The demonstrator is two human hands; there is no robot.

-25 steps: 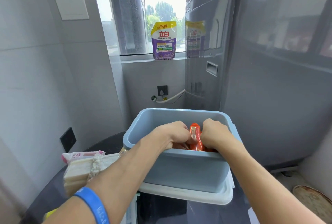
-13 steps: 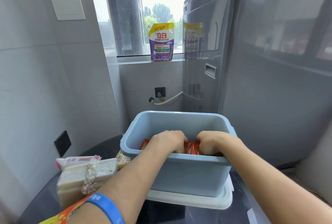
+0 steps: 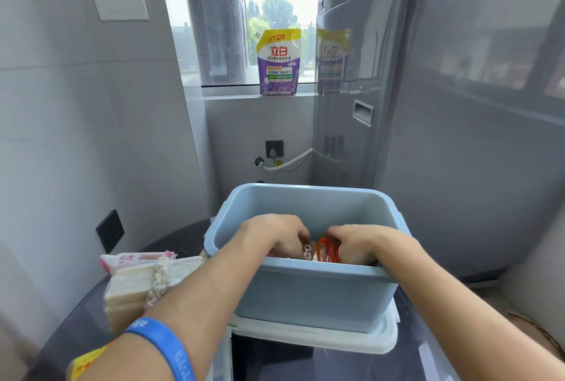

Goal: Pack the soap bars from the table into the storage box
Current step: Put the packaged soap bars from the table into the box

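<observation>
A light blue storage box stands on its white lid on the dark round table. Both my hands reach down inside it. My left hand and my right hand grip an orange-red wrapped soap bar from either side, low in the box behind the near wall. More wrapped bars lie under my hands, mostly hidden. On the table left of the box lie a pale stack of soap bars and a pink wrapped bar.
A grey washing machine stands tall on the right behind the box. A purple detergent pouch sits on the window sill. Tiled wall with a black socket closes the left side. A yellow-orange packet shows by my left wrist.
Both hands have lowered the orange-red soap bar from rim height down into the box. The view has tilted slightly, and the box looks closer.
</observation>
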